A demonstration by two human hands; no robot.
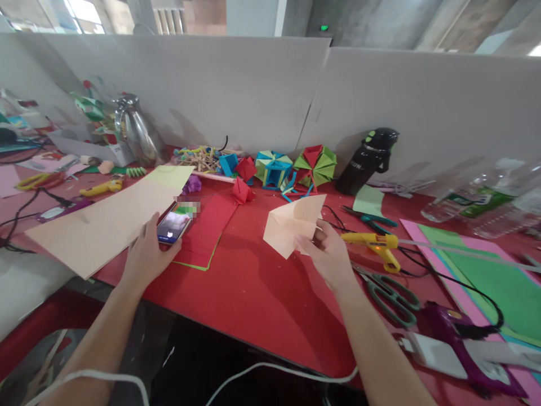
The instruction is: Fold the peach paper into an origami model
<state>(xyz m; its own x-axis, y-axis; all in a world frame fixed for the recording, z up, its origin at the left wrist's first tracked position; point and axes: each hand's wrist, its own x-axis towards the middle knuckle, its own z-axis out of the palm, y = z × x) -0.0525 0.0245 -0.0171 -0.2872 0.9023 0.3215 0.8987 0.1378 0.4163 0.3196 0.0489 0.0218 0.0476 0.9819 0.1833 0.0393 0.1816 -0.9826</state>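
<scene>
My left hand [149, 256] is wrapped round the sides of a phone [172, 225] with a lit screen, over the left part of the red table [249, 299]. Pinched between the thumb and fingers of my right hand [324, 248] is a creased, folded piece of cream paper [291, 223], raised above the middle of the table. Beside the phone lies a red sheet [203, 245] with a green edge. A large cream sheet [105, 225] extends to the left of my left hand.
Folded paper models [274, 169] and a black bottle [367, 160] stand along the back. A yellow glue gun [374, 242], scissors [391, 296] and a purple power strip [469, 349] lie at the right. A metal jug [137, 129] stands at the back left.
</scene>
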